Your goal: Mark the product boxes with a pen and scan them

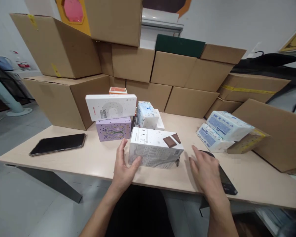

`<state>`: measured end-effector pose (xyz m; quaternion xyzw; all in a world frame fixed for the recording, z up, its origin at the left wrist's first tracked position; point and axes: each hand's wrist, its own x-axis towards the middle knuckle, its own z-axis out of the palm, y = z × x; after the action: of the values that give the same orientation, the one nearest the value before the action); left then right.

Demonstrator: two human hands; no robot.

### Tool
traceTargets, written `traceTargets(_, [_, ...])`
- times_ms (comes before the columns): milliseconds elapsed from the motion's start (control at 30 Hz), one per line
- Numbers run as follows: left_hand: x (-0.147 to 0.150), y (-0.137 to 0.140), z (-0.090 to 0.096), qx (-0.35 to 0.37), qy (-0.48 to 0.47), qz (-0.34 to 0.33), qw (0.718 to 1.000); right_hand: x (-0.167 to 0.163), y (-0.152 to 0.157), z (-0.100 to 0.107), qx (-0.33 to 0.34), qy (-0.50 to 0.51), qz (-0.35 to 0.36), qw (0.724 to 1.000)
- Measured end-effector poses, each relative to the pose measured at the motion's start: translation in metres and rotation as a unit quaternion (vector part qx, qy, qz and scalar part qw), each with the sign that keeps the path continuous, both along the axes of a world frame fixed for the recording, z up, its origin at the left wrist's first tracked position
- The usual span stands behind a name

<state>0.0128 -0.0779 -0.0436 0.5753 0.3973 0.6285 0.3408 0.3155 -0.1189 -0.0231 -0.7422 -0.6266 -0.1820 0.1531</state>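
A white carton with brown chocolate squares printed on top rests on the table in front of me. At its left end is my left hand, fingers apart, the thumb in front of the carton's near face; I cannot tell whether it touches. My right hand is apart from the carton, to its right, with the fingers spread and nothing in them. Partly under that hand lies a dark flat device. Behind the carton, a white power bank box sits on top of a purple patterned box.
A black phone lies at the table's left. Two tissue packs are stacked at the right. Another tissue pack and an orange-topped box stand behind. Large cardboard boxes wall the table's back and sides.
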Motion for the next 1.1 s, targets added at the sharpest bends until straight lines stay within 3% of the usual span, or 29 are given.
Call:
traceTargets(67, [0.0, -0.002, -0.003, 0.055, -0.017, 0.075, 0.996, 0.015, -0.027, -0.01, 0.056, 0.015, -0.106, 0.993])
traceTargets(167, [0.0, -0.004, -0.007, 0.136, -0.048, 0.135, 0.98, 0.034, -0.057, -0.028, 0.023, 0.077, -0.23, 0.97])
traceTargets(267, [-0.001, -0.003, -0.009, 0.166, -0.057, 0.138, 0.975, 0.044, -0.067, -0.038, -0.021, 0.144, -0.215, 0.966])
traceTargets(433, [0.0, -0.01, -0.008, 0.177, -0.042, 0.142, 0.973, 0.03, -0.059, -0.032, 0.053, 0.185, -0.192, 0.962])
traceTargets(533, [0.006, -0.028, -0.003, 0.184, -0.014, 0.087, 0.979, 0.015, -0.057, -0.028, 0.092, 0.218, -0.197, 0.951])
traceTargets(567, [0.009, -0.035, 0.0, 0.178, -0.004, 0.04, 0.983, 0.01, -0.059, -0.027, 0.104, 0.232, -0.191, 0.948])
traceTargets(700, [0.029, -0.06, 0.015, 0.066, 0.058, -0.166, 0.982, -0.02, -0.075, -0.014, 0.185, 0.292, -0.161, 0.925])
traceTargets(800, [0.049, -0.067, 0.031, -0.074, -0.03, -0.265, 0.961, -0.056, -0.093, 0.01, 0.264, 0.304, -0.12, 0.907])
traceTargets(967, [0.073, -0.065, 0.077, -0.203, -0.27, -0.345, 0.876, -0.121, -0.098, 0.05, 0.322, 0.27, 0.021, 0.907])
traceTargets(1100, [0.071, -0.061, 0.109, -0.253, -0.359, -0.36, 0.823, -0.154, -0.079, 0.06, 0.354, 0.234, 0.076, 0.902])
